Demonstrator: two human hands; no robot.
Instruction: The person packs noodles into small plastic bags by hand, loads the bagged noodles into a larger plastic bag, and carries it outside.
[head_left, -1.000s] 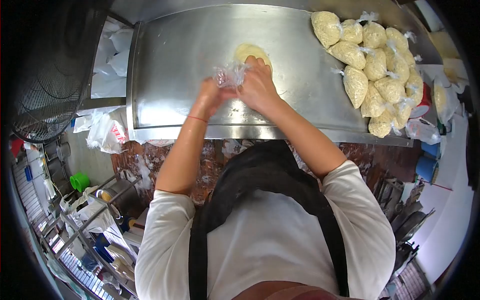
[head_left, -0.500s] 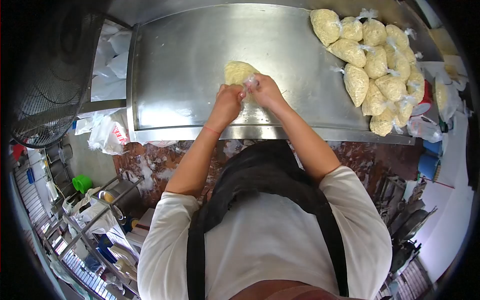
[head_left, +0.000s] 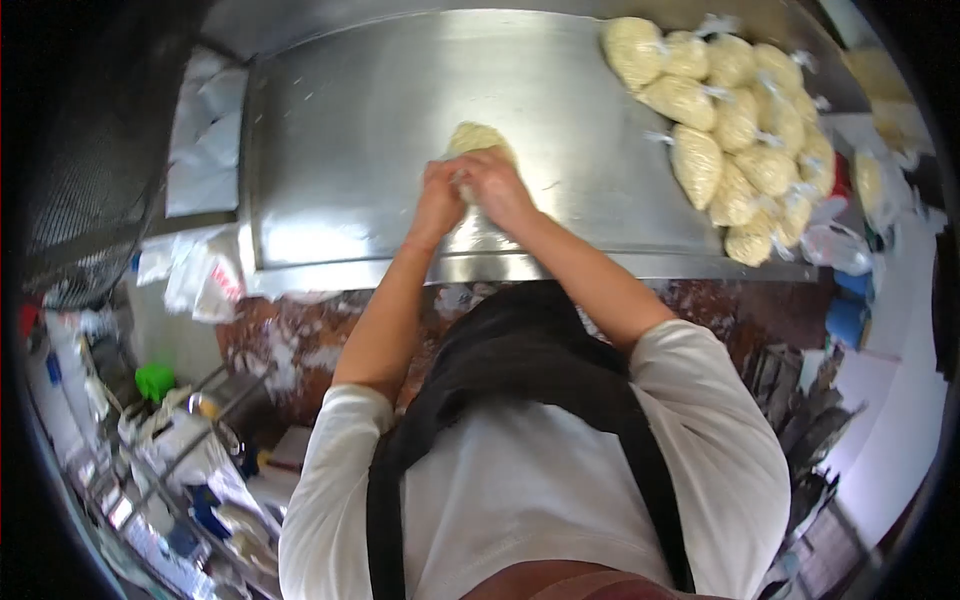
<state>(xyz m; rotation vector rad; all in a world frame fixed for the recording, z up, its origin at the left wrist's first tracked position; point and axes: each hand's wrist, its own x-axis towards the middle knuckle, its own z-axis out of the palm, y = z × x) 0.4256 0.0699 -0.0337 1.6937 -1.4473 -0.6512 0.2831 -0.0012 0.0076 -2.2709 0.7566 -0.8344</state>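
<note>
Clear plastic bag of pale-yellow filling (head_left: pixel 480 137): on silver metal counter (head_left: pixel 350 130), 12 o'clock of hands | Left hand (head_left: pixel 441 203), right hand (head_left: pixel 494 188): fingers closed on bag's near end | Knotted clear bags of pale-yellow filling (head_left: pixel 733 120): grouped, 2 o'clock | Red-printed white plastic bag (head_left: pixel 206 283): 8 o'clock

From my remote feed, a stainless-steel tabletop (head_left: pixel 360 130) with a raised metal rim stretches beneath the view, bright glare streaking its near edge. Knotted clear plastic bags of pale yellow shreds (head_left: pixel 735 120) crowd its right end, pressed against one another. One more filled bag (head_left: pixel 480 138) lies on the bare metal near the middle, its near end hidden from me.
</note>
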